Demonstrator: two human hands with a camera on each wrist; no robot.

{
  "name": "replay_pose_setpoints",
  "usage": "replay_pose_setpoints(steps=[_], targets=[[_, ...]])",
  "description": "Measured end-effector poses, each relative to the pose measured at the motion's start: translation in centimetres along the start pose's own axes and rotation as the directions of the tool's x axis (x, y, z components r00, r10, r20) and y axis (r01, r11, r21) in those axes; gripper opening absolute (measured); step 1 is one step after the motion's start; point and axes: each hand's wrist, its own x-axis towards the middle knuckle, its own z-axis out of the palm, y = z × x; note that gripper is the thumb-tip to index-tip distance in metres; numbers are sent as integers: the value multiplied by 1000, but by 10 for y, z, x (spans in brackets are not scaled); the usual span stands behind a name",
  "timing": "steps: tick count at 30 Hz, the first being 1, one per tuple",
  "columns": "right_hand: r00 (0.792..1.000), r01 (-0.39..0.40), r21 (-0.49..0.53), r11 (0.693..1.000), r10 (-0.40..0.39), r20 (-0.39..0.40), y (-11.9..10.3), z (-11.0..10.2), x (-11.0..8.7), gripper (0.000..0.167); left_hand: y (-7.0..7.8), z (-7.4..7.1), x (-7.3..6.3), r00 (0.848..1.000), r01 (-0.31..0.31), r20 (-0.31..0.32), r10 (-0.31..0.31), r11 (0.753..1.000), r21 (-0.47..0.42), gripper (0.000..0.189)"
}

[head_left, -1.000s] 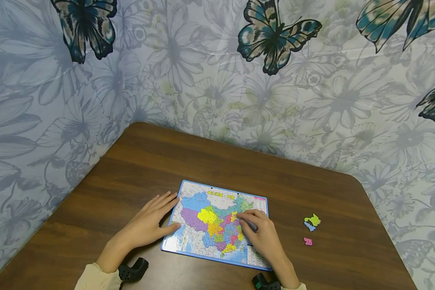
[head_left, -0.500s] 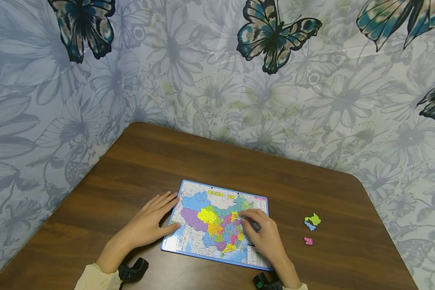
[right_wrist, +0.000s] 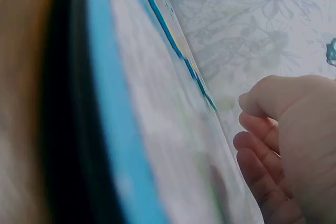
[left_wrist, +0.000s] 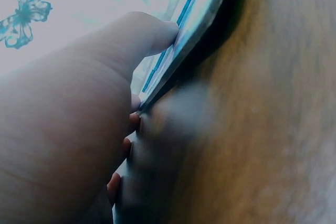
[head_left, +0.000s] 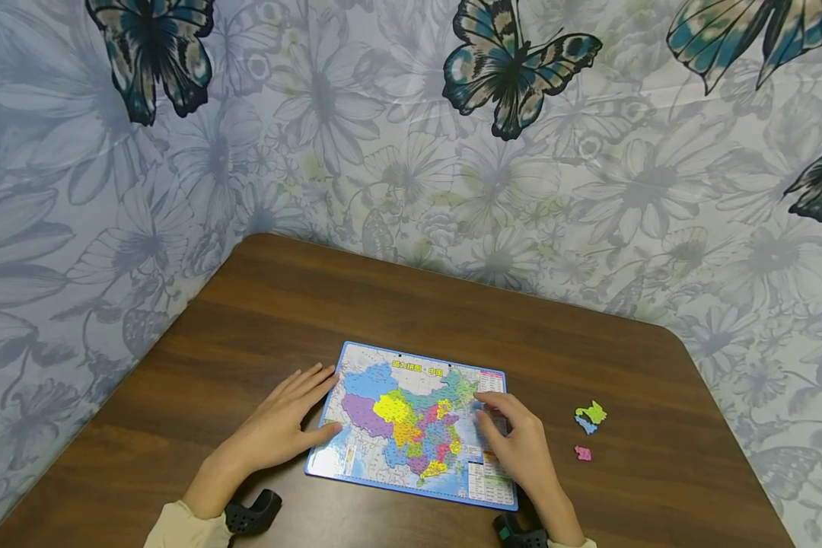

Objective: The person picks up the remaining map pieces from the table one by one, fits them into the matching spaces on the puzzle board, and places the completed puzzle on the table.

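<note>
A map puzzle board [head_left: 322,461] with a blue border and many coloured pieces lies flat on the table. My left hand [head_left: 277,422] rests at its left side, fingers stretched out and thumb on the board; the left wrist view shows the thumb [left_wrist: 160,35] over the board's edge. Above the board's right part is my right hand [head_left: 520,445], fingers loosely bent and thumb apart, holding nothing. In the right wrist view its fingers [right_wrist: 257,156] are bare. A small purple piece [head_left: 450,419] sits in the map left of the right fingertips.
Right of the board, loose pieces lie on the wooden table [head_left: 397,297]: a yellow-green one [head_left: 594,412], a blue one [head_left: 585,425] touching it in view, and a pink one [head_left: 583,454] nearer. Behind the table hangs a floral cloth [head_left: 383,152] with butterflies.
My right hand has drawn back to the right from the map, its fingertips parting from the pieces; the purple piece shows where they were. My left hand has stayed in place.
</note>
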Motion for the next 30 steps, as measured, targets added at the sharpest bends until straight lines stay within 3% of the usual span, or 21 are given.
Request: replay_pose_setpoints(steps=[10,16,30], targets=[[997,-27,-65,998,22,-71,12,-15,0,31,-1,2,0,1000,-6,-8,6,1000,-7,82],[992,-51,-45,998,45,-118,22,-26,0,32,-1,2,0,1000,-8,-11,8,1000,-7,81],[965,-167,-61,984,151,-217,42,-49,-3,32,0,0,1,1000,-12,-4,12,1000,-9,81]])
